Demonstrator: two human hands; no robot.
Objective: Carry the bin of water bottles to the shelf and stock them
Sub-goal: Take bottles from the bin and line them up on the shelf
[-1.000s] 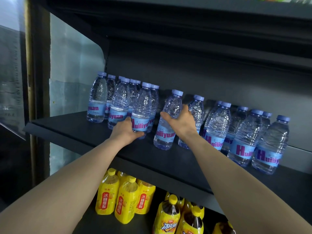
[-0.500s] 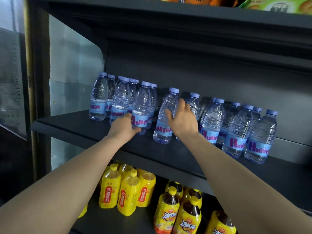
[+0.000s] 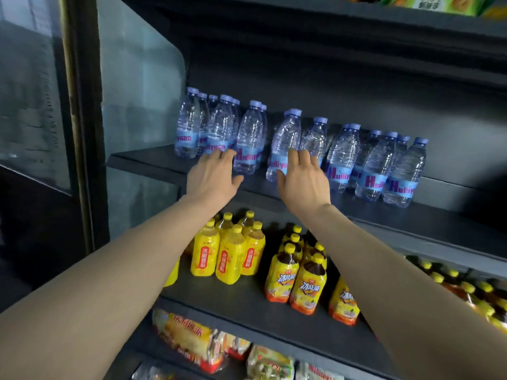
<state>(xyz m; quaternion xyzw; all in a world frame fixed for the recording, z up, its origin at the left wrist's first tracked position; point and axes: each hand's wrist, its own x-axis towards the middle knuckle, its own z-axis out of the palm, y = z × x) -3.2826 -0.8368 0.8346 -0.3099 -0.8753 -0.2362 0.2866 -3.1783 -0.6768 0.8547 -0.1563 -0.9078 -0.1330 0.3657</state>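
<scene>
Shelving of dark grey metal [image 3: 153,163] carries a row of clear plastic water bottles with pale blue caps and blue labels [image 3: 375,165], all on the board at hand height. The row stands in two groups, and in the gap between them one bottle [image 3: 284,144] leans to the right, out of upright. The left hand [image 3: 212,178] is spread with its fingers straight and relaxed, grasping nothing; its fingertips lie in front of the labels of the left group, and contact cannot be confirmed. The right hand [image 3: 303,182] is likewise released, fingers extended upward, lying against the lower part of the leaning bottle without closing round it. Both bare forearms reach in from the lower edge of view. On the board below stand yellow drink bottles with yellow caps [image 3: 229,255] and, to their right, darker tea bottles in yellow and orange wrap [image 3: 295,281]. The lowest board holds packaged snacks in printed wrappers [image 3: 186,337]. A glass panel [image 3: 137,86] closes the left side.
</scene>
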